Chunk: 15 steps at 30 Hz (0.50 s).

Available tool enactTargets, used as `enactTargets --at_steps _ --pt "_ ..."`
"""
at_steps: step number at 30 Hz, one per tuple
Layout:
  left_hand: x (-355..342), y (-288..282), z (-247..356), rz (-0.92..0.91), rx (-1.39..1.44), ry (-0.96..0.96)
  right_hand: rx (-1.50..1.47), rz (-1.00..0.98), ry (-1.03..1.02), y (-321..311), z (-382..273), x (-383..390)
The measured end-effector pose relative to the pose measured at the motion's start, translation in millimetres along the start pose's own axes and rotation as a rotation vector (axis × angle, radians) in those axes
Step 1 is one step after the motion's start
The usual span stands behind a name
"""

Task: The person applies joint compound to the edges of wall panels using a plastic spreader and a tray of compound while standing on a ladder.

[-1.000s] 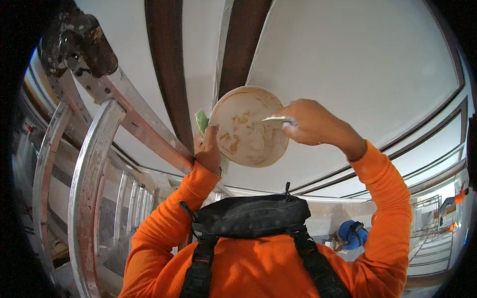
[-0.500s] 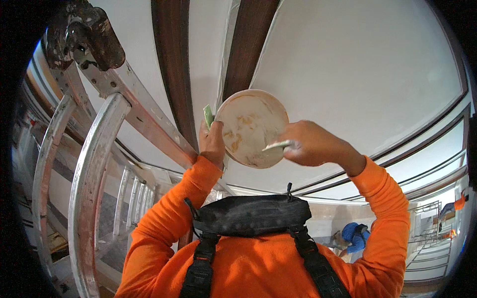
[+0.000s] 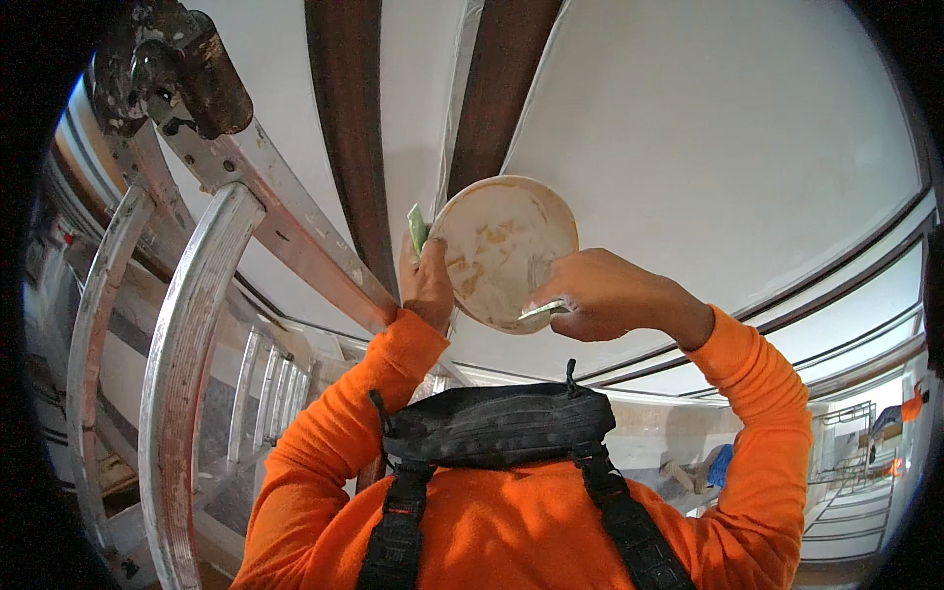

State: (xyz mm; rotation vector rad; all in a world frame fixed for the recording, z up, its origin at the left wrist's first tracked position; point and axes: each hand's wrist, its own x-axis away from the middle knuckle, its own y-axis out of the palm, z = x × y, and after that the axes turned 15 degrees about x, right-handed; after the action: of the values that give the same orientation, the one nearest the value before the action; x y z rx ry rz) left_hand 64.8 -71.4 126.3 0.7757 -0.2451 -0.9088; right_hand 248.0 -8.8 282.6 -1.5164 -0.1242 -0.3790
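A round, pale bucket [image 3: 559, 211] is held up in front of me, its inside smeared with white and yellowish paste. My left hand [image 3: 425, 287] is closed on the bucket's left side, thumb at the rim. A flat, pale green piece [image 3: 417, 228] sticks up between this hand's fingers; its kind is unclear. My right hand [image 3: 615, 297] is closed around a thin, pale green scraper [image 3: 542, 310] at the bucket's lower right rim. Part of the scraper is hidden by the fingers.
A paint-spattered aluminium ladder [image 3: 187, 364] rises close on my left, with a dark hinge [image 3: 192, 74] on top. White panels [image 3: 708, 147] and dark brown strips [image 3: 344, 118] lie beyond the bucket. Someone in blue [image 3: 721, 465] is below right; scaffolding [image 3: 851, 442] stands farther right.
My right hand and the scraper have shifted slightly down along the bucket's rim. The bucket has moved slightly right. More of the person in blue is hidden behind my right arm.
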Motion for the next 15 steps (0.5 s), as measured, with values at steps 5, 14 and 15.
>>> enactTargets --at_steps 5,14,15 --pt "8 9 8 0.047 0.088 0.004 -0.107 -0.104 0.009 9 15 -27" --pt "-4 -7 -15 -0.033 -0.245 0.238 -1.271 -0.021 0.268 33 89 -4" --pt "-4 2 -11 -0.056 -0.155 0.215 -1.416 0.087 0.256 28 94 13"
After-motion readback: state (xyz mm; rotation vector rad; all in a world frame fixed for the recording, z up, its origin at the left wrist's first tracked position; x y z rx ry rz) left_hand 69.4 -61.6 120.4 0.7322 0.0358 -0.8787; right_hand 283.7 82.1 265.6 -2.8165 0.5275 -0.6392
